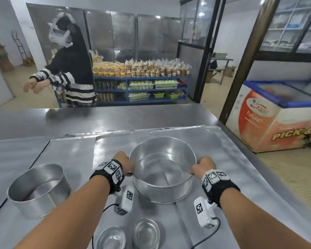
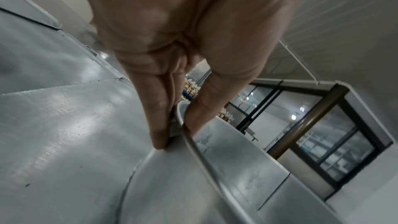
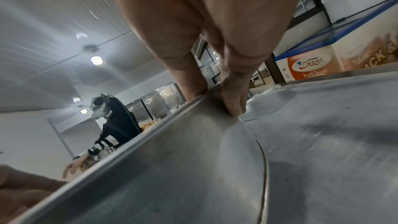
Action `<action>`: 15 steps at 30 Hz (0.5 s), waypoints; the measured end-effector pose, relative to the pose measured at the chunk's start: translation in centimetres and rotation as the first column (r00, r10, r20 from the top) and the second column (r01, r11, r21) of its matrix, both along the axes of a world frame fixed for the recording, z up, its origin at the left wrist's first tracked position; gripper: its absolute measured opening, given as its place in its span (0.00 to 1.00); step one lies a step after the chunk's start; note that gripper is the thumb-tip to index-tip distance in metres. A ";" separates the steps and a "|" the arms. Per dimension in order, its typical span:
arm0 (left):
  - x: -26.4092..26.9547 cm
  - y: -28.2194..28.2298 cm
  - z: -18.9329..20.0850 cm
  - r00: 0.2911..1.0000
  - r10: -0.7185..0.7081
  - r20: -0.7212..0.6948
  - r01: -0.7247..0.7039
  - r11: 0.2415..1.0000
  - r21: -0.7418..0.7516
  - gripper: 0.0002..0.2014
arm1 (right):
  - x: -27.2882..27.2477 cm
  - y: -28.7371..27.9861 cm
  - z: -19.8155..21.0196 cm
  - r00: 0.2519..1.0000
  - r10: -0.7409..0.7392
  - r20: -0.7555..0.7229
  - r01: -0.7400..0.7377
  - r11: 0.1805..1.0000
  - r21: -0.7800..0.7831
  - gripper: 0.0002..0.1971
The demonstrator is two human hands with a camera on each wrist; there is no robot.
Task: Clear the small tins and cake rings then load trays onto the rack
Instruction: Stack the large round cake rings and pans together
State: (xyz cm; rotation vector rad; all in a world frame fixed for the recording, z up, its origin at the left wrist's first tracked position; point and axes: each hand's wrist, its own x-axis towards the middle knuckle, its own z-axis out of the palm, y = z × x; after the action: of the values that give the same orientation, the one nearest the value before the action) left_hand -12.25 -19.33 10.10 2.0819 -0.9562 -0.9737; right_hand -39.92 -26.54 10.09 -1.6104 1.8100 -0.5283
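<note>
Steel cabinets (image 1: 126,35) line the far wall behind blue shelving (image 1: 142,88); a chest freezer (image 1: 277,115) stands right.

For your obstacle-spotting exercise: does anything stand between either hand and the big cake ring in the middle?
Nothing visible does. The left hand and right hand already pinch opposite sides of the big cake ring.

This is a commercial bakery, a work room with a storage part. A large steel worktable (image 1: 115,119) carries flat baking trays (image 1: 223,159) and round cake rings (image 1: 162,169). Behind it stands a blue shelf rack (image 1: 142,87) full of bagged baked goods (image 1: 142,69) — many packets in rows. Steel cabinets (image 1: 124,33) line the back wall, and a chest freezer (image 1: 277,114) with a printed advertisement stands at the right.
</note>
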 end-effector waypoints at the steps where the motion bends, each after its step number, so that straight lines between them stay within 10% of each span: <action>1: -0.1 -0.3 -0.4 1.000 -0.008 0.018 0.008 1.000 0.028 0.04 | -0.1 -0.5 -0.5 1.000 -0.003 -0.012 0.003 1.000 0.014 0.10; 9: -0.2 -3.5 -1.7 0.992 -0.051 0.119 0.026 0.979 0.203 0.04 | -1.0 -5.0 -3.8 0.998 0.057 -0.025 -0.053 0.988 0.144 0.07; 15: -1.0 -4.9 -2.0 0.997 0.009 0.082 -0.028 0.974 0.227 0.05 | -3.0 -12.1 -5.4 0.966 0.015 0.259 -0.098 0.945 0.313 0.09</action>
State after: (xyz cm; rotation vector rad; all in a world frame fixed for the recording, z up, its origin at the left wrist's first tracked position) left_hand -13.24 -24.22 8.12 2.3319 -0.8984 -1.0388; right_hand -42.95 -38.61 4.72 -1.3028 1.5608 -0.3676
